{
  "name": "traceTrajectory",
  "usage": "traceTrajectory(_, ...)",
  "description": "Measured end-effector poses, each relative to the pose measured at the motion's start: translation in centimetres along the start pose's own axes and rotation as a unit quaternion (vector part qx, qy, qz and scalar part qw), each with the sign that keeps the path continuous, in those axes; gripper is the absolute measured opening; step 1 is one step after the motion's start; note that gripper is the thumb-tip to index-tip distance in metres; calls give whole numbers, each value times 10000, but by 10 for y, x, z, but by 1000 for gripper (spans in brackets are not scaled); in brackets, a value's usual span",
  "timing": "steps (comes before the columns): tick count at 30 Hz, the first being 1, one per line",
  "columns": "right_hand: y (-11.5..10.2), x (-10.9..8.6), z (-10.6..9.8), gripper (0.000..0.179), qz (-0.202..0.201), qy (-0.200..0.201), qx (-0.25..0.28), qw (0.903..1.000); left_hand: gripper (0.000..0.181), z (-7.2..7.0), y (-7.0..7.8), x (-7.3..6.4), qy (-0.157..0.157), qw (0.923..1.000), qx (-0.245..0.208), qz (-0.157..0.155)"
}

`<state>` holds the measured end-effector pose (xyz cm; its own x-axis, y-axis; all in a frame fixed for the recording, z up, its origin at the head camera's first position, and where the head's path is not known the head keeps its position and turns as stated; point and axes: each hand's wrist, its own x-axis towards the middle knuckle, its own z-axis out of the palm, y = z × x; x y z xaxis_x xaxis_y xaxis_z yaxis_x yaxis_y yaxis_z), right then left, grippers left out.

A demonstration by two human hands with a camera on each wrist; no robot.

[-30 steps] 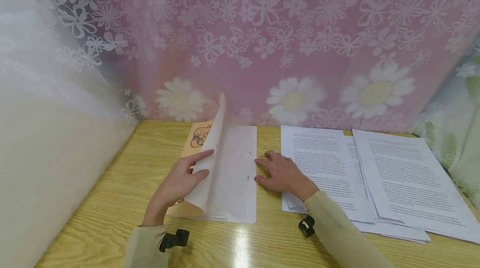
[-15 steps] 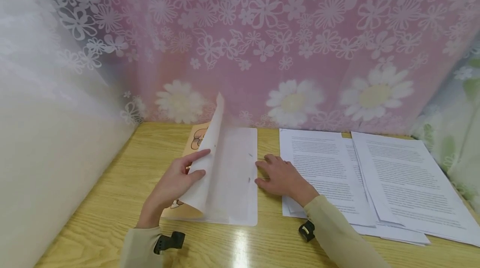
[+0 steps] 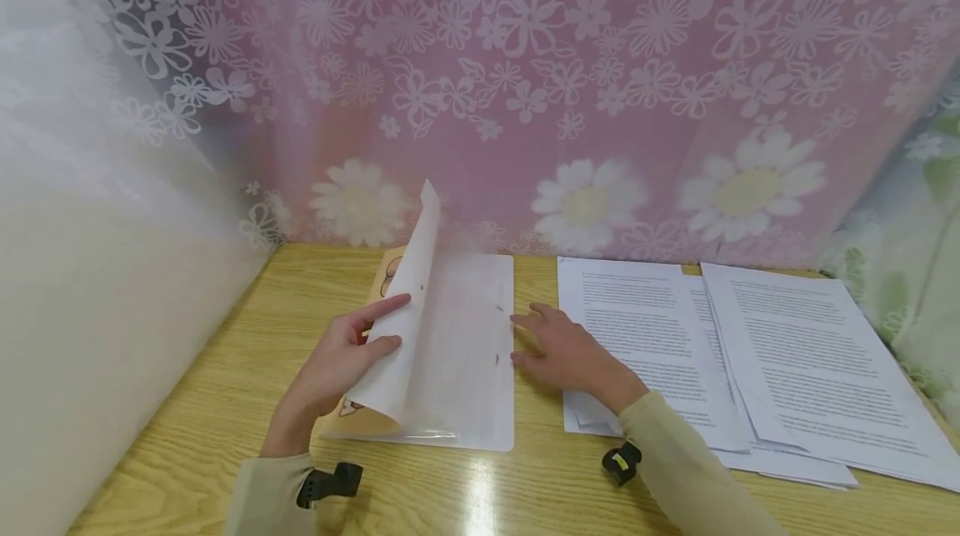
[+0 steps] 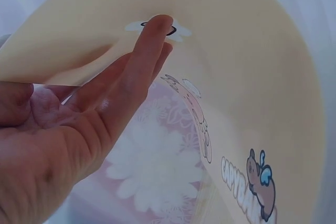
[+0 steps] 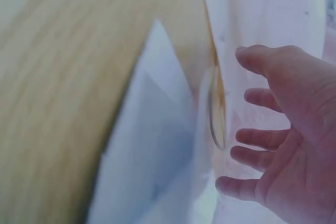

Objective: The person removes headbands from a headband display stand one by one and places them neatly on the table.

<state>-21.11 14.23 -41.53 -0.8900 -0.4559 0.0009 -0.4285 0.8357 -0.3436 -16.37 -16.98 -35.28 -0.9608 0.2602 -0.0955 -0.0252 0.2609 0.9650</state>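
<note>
Folder lies on wood table, mid-left, its cover part-raised & bowed. L hand pinches cover's outer edge, thumb + index on white inner face, other fingers behind. R hand is spread, gripping nothing, fingertips at folder's R edge. Printed sheets crowd R side, partly hidden by R hand; flowered curtain hangs just behind.

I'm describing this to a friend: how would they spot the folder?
Find the wooden table before the pink flowered curtain, then look left of the printed sheets. The folder lies there, its cover held up by the left hand. Unlike the sheets, its outside is peach with cartoon animals.
</note>
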Motion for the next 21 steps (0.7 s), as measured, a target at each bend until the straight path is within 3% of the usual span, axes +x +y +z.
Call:
traceTrajectory(13,32,-28,-20,56,257,678,-89,9973,49,2,-2,-1,9,9998,-154,-104)
traceTrajectory(21,49,-44,-29,57,583,839,-145,9947,49,4,-2,-1,23,9995,-267,-140)
